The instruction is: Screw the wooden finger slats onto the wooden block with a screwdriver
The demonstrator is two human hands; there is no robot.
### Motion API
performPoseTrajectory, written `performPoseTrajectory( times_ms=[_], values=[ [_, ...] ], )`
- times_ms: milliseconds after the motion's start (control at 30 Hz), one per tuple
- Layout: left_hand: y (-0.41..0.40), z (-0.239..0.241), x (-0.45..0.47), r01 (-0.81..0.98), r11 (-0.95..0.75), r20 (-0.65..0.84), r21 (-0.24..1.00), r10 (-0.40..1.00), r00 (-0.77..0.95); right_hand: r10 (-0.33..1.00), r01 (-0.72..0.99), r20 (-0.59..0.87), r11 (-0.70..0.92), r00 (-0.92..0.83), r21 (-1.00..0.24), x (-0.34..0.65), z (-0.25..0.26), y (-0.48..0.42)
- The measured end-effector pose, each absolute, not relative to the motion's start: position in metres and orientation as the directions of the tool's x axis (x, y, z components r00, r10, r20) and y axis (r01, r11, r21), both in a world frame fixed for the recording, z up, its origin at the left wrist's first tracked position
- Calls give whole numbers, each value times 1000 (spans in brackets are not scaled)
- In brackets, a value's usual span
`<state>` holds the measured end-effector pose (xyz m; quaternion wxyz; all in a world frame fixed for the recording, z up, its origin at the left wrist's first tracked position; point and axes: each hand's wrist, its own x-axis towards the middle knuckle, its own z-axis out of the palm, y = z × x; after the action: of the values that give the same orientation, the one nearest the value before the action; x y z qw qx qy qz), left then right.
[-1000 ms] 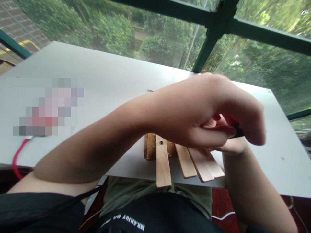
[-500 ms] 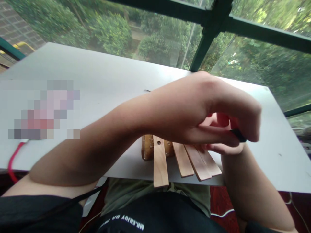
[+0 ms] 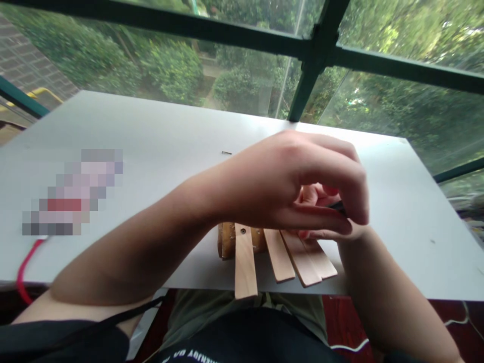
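My left hand (image 3: 298, 176) reaches across to the right, above the wooden pieces. Its thumb and bent fingers pinch a small dark piece (image 3: 336, 205), mostly covered by the fingers. Behind and below it is my right hand (image 3: 315, 196), largely hidden, with curled fingers close to the tops of the slats; what they hold cannot be made out. A pale wooden slat (image 3: 246, 267) with a dark-ringed hole or screw lies across a brown wooden block (image 3: 227, 242). Several more slats (image 3: 280, 257) fan out to its right, their upper ends covered by my hands.
The white table (image 3: 159, 126) stands against a green-framed window (image 3: 302, 96). A thin dark metal bit (image 3: 226, 153) lies beyond my left wrist. At left is a pixelated object (image 3: 75, 196) with a red cable (image 3: 24, 272). The slats reach the table's front edge.
My left hand has moved left and inward, bringing the dark piece closer to my right hand. The view has shifted slightly; the slats and block look unmoved on the table.
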<state>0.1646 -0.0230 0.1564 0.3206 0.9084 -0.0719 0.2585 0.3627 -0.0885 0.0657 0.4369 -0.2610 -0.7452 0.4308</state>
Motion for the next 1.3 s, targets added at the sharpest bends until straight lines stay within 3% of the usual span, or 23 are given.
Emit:
performPoseTrajectory(
  times_ms=[133,300,400,567,667,800,1033,1200,1300],
  values=[
    [-29,153,163,-336,-722,530,605,50,847,722,6,459,539,-517,-842,367,59,-90],
    [-30,149,163,-366,-707,533,605,18,846,634,-102,395,446,-665,-889,370,58,-87],
    [-29,149,161,-355,-710,514,609,12,857,729,-150,369,350,-576,-925,364,59,-89],
    [-26,148,160,-361,-724,486,588,-40,873,802,-94,410,412,-434,-906,352,60,-94],
    [-25,143,163,-384,-731,508,564,-59,859,790,-60,424,446,-443,-893,349,60,-97],
    [-25,137,165,-395,-732,532,555,-53,845,836,-68,344,350,-427,-934,346,58,-97],
    [-22,141,155,-302,-746,457,594,4,889,769,-292,386,267,-510,-918,345,48,-93],
    [-24,147,151,-336,-759,463,558,-51,885,822,-282,236,97,-519,-955,344,40,-92],
    [-26,150,151,-355,-739,451,573,-78,889,850,-273,221,95,-478,-957,342,44,-93]
  ],
)
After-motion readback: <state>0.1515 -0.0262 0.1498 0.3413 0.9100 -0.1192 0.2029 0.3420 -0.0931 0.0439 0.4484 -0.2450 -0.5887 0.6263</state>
